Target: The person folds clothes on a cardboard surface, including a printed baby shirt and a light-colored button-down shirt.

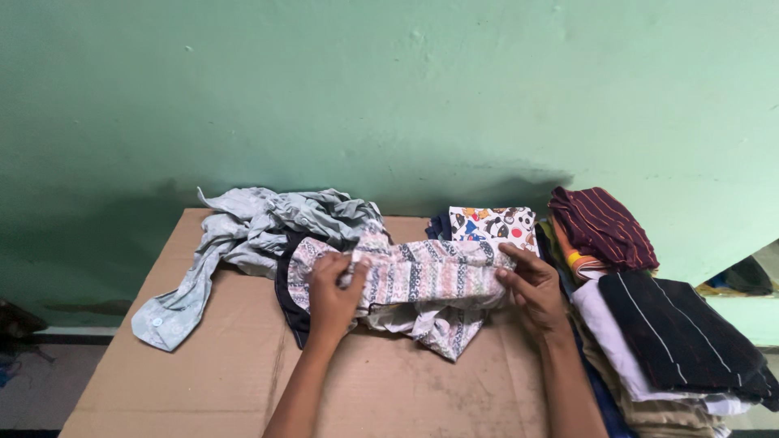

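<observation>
Both hands, the left hand [331,285] and right hand [529,285], pinched the ends of a patterned garment [430,280], pale with striped bands, crumpled on the cardboard [243,365] beside a grey shirt [243,235].

Dim, soft shadows, sharp focus, no glare

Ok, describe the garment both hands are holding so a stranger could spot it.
On the cardboard sheet against the green wall, find the left hand and right hand. The patterned garment stretched between them is whitish with pinkish and dark printed bands, unlike the plain grey shirt beside it.
</observation>
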